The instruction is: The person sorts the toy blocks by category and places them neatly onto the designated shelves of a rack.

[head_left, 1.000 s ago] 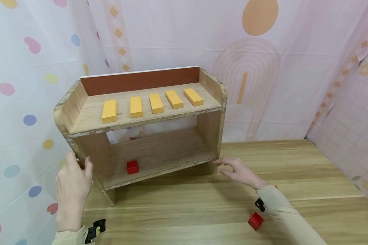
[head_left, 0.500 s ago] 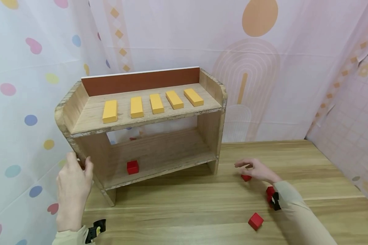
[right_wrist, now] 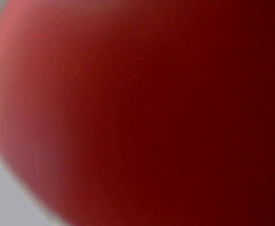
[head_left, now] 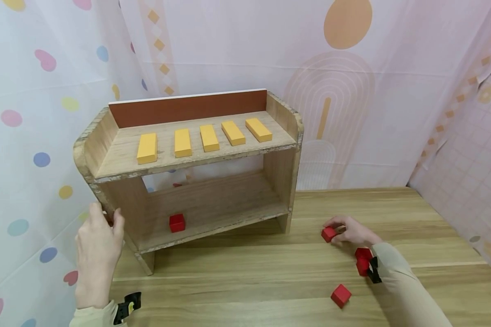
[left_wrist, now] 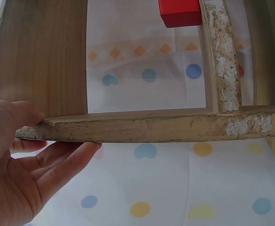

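My left hand [head_left: 98,252] grips the left side panel of a small wooden shelf [head_left: 196,164]; in the left wrist view the thumb lies on the inner face and the fingers [left_wrist: 69,165] on the outer. To the right of the shelf, my right hand [head_left: 353,230] pinches a red cube [head_left: 328,234] between thumb and fingers, low over the table. Another red cube [head_left: 177,223] sits at the left of the lower board. Blurred red [right_wrist: 165,117] fills most of the right wrist view, hiding that hand there.
Several yellow blocks [head_left: 182,142] lie in a row on the upper board. Two red cubes [head_left: 363,261] sit close together by my right wrist, and one red cube [head_left: 341,295] lies nearer on the wooden table [head_left: 245,290]. Patterned curtains [head_left: 245,45] hang behind and at both sides.
My right hand has moved right, from the shelf's lower right corner to the red cube on the table, and has taken hold of it. My left hand stays on the shelf.
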A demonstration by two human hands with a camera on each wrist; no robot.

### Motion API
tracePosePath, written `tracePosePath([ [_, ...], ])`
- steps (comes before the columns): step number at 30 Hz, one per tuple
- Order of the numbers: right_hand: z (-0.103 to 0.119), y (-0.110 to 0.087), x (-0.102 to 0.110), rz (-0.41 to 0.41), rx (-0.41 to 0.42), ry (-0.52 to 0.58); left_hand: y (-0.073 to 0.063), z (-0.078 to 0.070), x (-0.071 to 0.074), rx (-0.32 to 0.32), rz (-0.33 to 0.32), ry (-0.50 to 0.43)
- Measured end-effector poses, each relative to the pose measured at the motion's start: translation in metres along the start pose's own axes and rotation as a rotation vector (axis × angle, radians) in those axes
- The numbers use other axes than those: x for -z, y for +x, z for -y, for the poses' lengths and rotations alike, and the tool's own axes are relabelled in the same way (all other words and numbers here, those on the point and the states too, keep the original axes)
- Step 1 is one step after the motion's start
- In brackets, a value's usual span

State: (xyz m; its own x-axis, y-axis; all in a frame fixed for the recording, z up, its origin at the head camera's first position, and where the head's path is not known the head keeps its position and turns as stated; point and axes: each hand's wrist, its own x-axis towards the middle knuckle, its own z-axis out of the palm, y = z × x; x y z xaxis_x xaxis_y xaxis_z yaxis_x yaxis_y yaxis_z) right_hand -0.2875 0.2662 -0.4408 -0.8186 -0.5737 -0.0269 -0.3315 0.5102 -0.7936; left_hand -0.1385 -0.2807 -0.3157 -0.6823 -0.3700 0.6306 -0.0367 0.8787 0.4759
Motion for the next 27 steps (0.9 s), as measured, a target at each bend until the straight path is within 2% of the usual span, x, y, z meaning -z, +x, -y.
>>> tracePosePath([
  [12, 0.0005, -0.0020, -0.0015, -0.025, -0.019, 0.022, 0.0004, -0.0005, -0.0001, -0.021, -0.023, 0.000],
  [21, -0.0006, 0.0004, -0.0018, -0.053, -0.007, 0.001, 0.0001, -0.0005, 0.0001, -0.008, -0.012, 0.002],
  [27, 0.0063, 0.0037, -0.0039, -0.098, 0.004, -0.021, -0.0004, -0.0004, -0.0001, 0.004, -0.003, -0.001],
])
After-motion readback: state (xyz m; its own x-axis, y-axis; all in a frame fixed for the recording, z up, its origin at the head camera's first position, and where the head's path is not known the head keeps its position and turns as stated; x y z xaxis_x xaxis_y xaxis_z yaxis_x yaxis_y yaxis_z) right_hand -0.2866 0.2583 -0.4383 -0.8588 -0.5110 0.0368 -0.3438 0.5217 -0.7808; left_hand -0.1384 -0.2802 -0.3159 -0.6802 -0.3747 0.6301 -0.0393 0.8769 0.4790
